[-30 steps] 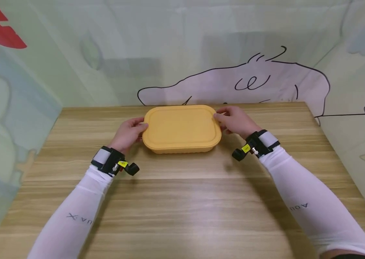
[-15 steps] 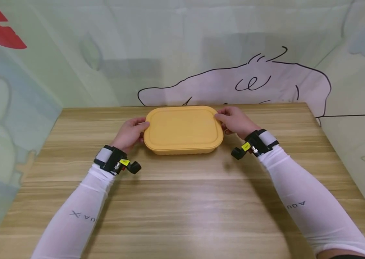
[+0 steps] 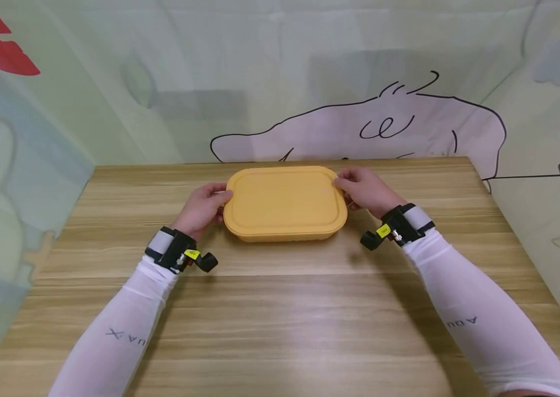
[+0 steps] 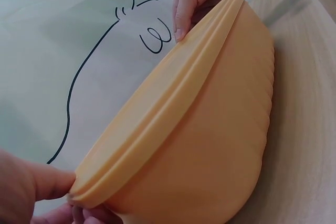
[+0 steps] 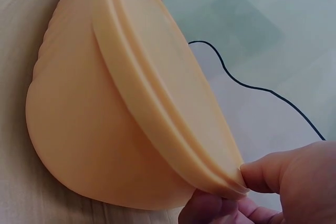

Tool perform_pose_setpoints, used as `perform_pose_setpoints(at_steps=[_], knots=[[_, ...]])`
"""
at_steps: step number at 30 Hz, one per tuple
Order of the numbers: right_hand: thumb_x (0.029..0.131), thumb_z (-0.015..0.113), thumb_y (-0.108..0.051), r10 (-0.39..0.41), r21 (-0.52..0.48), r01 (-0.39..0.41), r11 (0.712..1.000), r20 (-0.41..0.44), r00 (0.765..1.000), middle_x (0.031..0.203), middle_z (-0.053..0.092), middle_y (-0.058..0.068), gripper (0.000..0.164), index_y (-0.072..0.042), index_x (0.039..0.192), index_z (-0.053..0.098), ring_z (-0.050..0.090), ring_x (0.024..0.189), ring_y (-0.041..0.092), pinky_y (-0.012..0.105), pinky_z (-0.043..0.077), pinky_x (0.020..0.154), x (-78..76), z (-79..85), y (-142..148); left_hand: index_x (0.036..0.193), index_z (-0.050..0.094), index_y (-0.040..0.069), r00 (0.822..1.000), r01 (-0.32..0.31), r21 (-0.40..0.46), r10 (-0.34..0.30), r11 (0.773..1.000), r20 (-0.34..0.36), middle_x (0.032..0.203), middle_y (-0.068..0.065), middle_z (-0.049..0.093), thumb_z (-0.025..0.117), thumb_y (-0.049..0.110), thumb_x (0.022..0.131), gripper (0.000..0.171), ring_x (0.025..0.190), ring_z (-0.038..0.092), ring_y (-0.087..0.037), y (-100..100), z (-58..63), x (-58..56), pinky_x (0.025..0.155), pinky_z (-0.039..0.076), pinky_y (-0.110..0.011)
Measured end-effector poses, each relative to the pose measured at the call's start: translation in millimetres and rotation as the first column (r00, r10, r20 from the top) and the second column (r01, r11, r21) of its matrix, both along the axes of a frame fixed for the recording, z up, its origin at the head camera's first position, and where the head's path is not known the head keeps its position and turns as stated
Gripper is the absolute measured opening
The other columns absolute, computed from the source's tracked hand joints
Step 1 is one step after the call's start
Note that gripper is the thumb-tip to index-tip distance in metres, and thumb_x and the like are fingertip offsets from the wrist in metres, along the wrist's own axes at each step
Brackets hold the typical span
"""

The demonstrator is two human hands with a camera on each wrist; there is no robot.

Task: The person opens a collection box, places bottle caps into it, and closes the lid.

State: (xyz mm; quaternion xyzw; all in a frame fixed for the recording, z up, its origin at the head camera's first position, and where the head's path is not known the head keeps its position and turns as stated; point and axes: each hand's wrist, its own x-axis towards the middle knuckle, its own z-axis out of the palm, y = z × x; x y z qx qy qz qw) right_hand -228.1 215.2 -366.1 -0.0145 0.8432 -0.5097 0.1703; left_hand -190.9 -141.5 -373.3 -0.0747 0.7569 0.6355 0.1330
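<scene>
A yellow-orange storage box [image 3: 286, 201] with rounded corners and a fitted lid [image 5: 173, 77] sits near the back of the table. Its lower walls have a ribbed side, visible in the left wrist view. My left hand [image 3: 201, 208] pinches the lid's rim at the left end, thumb on top and fingers curled beneath. At the right end my right hand [image 3: 368, 192] grips the rim in the same way, thumb over the lid's edge. The box's contents are hidden under the lid.
The wood-grain table [image 3: 280, 320] stretches toward me in front of the box. A printed fabric backdrop [image 3: 280, 77] stands right behind the table's far edge and along both sides. Each wrist carries a strapped camera.
The box has shifted slightly right and toward me, with both hands moving along with it. Their grip on the rim looks unchanged.
</scene>
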Motion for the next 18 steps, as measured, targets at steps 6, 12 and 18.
perform_pose_setpoints(at_steps=[6,12,18], knots=[[0.103,0.052,-0.029,0.021,0.022,-0.021,1.000,0.005,1.000,0.093,0.054,0.014,0.032,-0.004,0.123,0.054,0.053,0.077,0.026,0.030,0.049,0.059,9.6,1.6,3,0.139,0.045,0.003,1.000,0.019,0.002,-0.019,1.000,0.000,0.113,-0.012,0.059,0.057,0.024,0.100,0.046,0.071,0.054,-0.015,0,-2.4,7.2,0.060,0.046,-0.022],[0.103,0.052,-0.030,0.029,0.039,-0.030,0.999,0.020,0.999,0.097,0.054,0.015,0.035,-0.003,0.125,0.054,0.053,0.080,0.028,0.032,0.049,0.062,18.2,2.8,6,0.140,0.043,0.002,0.999,0.043,0.023,-0.043,0.999,-0.005,0.112,-0.013,0.059,0.056,0.023,0.101,0.046,0.070,0.054,-0.015,0,-3.2,15.9,0.058,0.045,-0.021],[0.103,0.051,-0.029,0.049,0.033,-0.050,0.998,0.011,0.999,0.098,0.055,0.015,0.035,-0.002,0.124,0.054,0.053,0.080,0.026,0.031,0.050,0.062,24.8,0.4,9,0.140,0.042,0.002,0.998,0.060,0.021,-0.060,0.998,-0.011,0.108,-0.013,0.059,0.056,0.024,0.101,0.047,0.071,0.054,-0.016,0,-4.5,22.6,0.058,0.045,-0.022]])
